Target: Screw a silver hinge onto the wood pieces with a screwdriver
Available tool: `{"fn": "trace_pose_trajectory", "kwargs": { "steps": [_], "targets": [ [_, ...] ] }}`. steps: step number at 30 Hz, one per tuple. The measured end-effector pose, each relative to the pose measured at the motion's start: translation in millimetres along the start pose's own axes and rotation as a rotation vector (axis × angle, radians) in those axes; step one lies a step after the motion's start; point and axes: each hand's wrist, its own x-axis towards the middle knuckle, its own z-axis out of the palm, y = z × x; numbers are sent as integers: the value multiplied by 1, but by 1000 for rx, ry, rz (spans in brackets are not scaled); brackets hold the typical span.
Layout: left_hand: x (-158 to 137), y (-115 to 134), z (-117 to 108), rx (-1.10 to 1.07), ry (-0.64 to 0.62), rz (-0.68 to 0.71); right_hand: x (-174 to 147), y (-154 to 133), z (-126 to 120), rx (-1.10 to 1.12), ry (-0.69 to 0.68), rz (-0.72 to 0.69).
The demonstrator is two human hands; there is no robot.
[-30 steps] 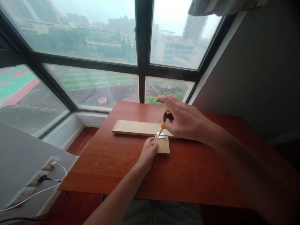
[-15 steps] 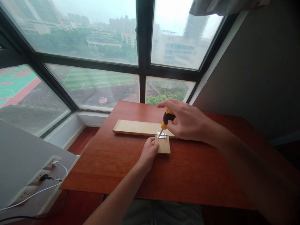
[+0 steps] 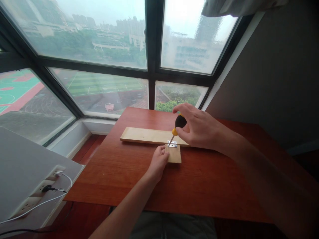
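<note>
My right hand [image 3: 195, 125] is closed round the black and yellow handle of a screwdriver [image 3: 179, 122], its index finger lifted over the top. The shaft slants down to the left, and its tip meets the near left part of a silver hinge [image 3: 172, 144]. That hinge bridges a long pale wooden board [image 3: 144, 134] and a small wooden piece [image 3: 174, 155] on the near side. My left hand [image 3: 159, 159] pinches the small piece by its left edge. Whether a screw sits under the tip is too small to tell.
The boards lie on a reddish-brown table [image 3: 119, 176]. Dark-framed windows [image 3: 152, 73] rise behind it. At left, a low white wall holds sockets [image 3: 41, 189] with a plug and a white cable [image 3: 45, 200]. A dark sloping wall [image 3: 269, 83] stands at right.
My right hand has turned on the screwdriver and shifted slightly right, its index finger now less far to the left. The left hand, boards and hinge stay where they were.
</note>
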Motion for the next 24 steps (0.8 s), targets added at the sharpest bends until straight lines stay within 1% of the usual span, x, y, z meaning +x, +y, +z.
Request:
{"fn": "trace_pose_trajectory", "kwargs": {
  "steps": [4, 7, 11, 16, 19, 22, 24],
  "targets": [
    [0, 0, 0, 6, 3, -7, 4, 1, 4, -66, 38, 75],
    [0, 0, -1, 7, 7, -4, 3, 2, 3, -69, 43, 56],
    [1, -1, -1, 8, 8, 4, 1, 0, -1, -65, 9, 28],
    [1, -1, -1, 19, 0, 6, 5, -2, 4, -119, 55, 127],
    [1, -1, -1, 15, 5, 9, 7, 2, 6, -68, 57, 90],
    [1, -1, -1, 12, 2, 7, 5, 4, 3, -14, 26, 37],
    [1, -1, -1, 14, -1, 5, 4, 4, 2, 3, 6, 30]
  ]
}}
